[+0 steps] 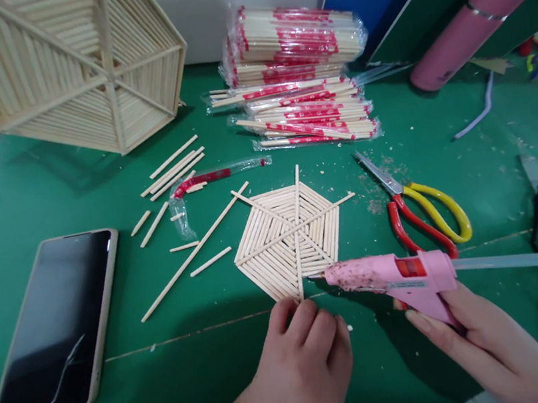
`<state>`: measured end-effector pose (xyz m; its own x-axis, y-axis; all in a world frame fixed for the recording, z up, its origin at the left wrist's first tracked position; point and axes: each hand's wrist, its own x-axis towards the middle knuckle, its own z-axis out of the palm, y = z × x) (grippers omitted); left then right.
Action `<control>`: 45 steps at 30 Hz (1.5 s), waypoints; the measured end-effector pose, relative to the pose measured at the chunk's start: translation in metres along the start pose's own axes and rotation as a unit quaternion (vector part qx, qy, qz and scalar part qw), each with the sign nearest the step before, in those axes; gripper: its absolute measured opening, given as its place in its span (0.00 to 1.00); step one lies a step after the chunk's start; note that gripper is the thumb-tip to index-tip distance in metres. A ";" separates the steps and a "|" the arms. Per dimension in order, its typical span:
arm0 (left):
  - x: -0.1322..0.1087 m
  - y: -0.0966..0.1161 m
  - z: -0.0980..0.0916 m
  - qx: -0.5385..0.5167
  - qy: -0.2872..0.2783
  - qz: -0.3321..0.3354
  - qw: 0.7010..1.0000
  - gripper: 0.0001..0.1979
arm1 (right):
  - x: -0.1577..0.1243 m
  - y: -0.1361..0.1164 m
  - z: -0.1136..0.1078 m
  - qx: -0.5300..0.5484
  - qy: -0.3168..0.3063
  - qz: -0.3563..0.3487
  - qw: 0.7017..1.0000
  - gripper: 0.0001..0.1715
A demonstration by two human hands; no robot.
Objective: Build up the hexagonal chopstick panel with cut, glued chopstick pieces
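Our left hand (303, 365) is curled up at the near edge of the flat stick web (286, 232). Its fingertips are tucked out of sight, so we cannot tell if they pinch the web or just press on it. Our right hand (478, 335) is wrapped around the handle of a pink glue gun (368, 272). The gun's tip points left, right by the lower end of one crossing stick. A long, clear glue stick (525, 260) pokes out of its back.

The web lies flat on the green worktop (7, 180), with some stick ends poking past its edges. To its right we see open scissors (400, 199) with red and yellow handles. To its left are a long loose stick (195, 251), small cut sticks (176, 170) and a red and clear wrapper (217, 175).

Farther left lies a phone (53, 328). At the back we see a big stick frame (50, 59), wrapped chopsticks (307, 115) in a pile, and a leaning pink bottle (466, 34).
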<state>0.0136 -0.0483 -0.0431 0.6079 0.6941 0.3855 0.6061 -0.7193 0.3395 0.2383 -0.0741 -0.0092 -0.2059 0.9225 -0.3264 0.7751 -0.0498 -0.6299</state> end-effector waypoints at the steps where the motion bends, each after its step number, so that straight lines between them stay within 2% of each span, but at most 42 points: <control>1: 0.000 0.000 0.000 0.001 0.000 -0.001 1.000 0.05 | 0.000 -0.001 -0.001 -0.005 0.002 -0.005 1.000 0.13; 10: 0.002 0.000 -0.004 0.000 -0.009 0.006 1.000 0.06 | 0.000 0.001 -0.007 -0.040 0.031 -0.044 0.998 0.16; 22: 0.004 0.001 -0.003 0.006 -0.003 0.002 1.000 0.06 | 0.000 -0.003 -0.011 -0.054 0.028 -0.061 0.996 0.22; 33: 0.005 0.000 -0.003 -0.001 -0.001 0.001 1.000 0.06 | 0.007 -0.012 -0.004 -0.009 0.033 -0.044 0.998 0.13; 37: 0.004 0.000 -0.002 -0.001 0.009 0.000 1.000 0.06 | 0.008 -0.014 -0.003 -0.005 0.033 -0.045 0.998 0.14; 45: 0.003 0.000 -0.002 -0.001 0.002 0.003 1.000 0.06 | -0.001 0.000 -0.008 -0.035 0.032 -0.047 0.998 0.16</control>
<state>0.0146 -0.0463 -0.0396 0.6103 0.6891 0.3907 0.6009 -0.7241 0.3385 0.2430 -0.0716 -0.0034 -0.2425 0.9445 -0.2217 0.7948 0.0624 -0.6037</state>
